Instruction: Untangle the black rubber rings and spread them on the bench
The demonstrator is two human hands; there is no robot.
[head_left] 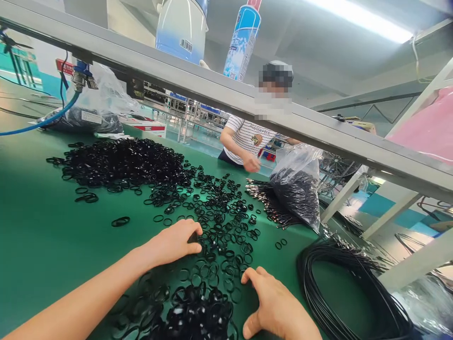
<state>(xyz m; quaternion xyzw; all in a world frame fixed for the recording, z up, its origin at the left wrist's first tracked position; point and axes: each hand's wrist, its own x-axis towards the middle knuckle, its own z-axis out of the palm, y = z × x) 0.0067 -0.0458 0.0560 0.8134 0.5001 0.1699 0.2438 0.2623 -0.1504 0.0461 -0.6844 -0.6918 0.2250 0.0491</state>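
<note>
This is a factory assembly floor, a small-parts workshop. A long green-covered table [42, 245] carries black rubber rings [123, 160] heaped and scattered by the hundred, a clear plastic bag [299, 189] of black cable pieces and a coil of black cable [339, 293]. A grey metal rail [212, 89] runs over the table, with a spray can [242, 40] and a white jug [182, 28] on it, and a blue air hose [38, 123] hangs from a fitting. A co-worker in a striped shirt [244, 139] works at the far side. Strip lights [368, 21] line the ceiling, and more workstations [177, 106] stand behind.
</note>
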